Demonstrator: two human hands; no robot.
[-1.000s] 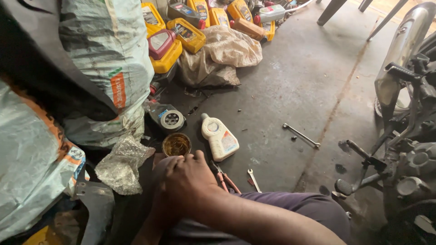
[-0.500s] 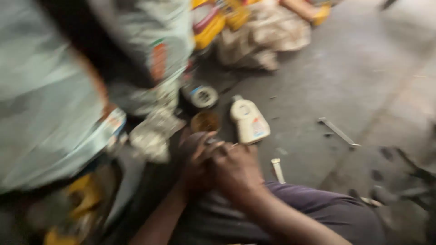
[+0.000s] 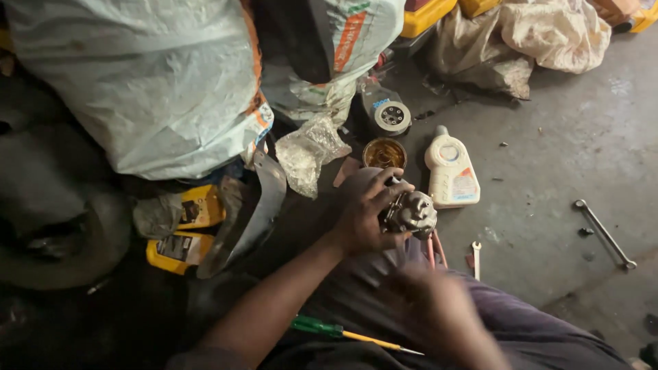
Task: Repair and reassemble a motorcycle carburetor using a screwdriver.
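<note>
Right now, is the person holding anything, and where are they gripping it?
Yes. The left hand grips a small grey metal engine part by its left side, fingers curled over its top. The right hand is blurred and seems empty.

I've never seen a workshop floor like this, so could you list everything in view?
Metal engine part: one, grey, in the left hand.
Open tin: one, amber liquid inside, beyond the part.
Plastic bottle: one, white, lying right of the tin.
Spanners: a long one far right, a small one by the knee.
Screwdriver: one, green handle, on the lap.
Woven sacks: two, pale, upper left.
Yellow containers: two, lower left.
Left hand: grips the part.
Right hand: blurred, empty, below the part.
</note>
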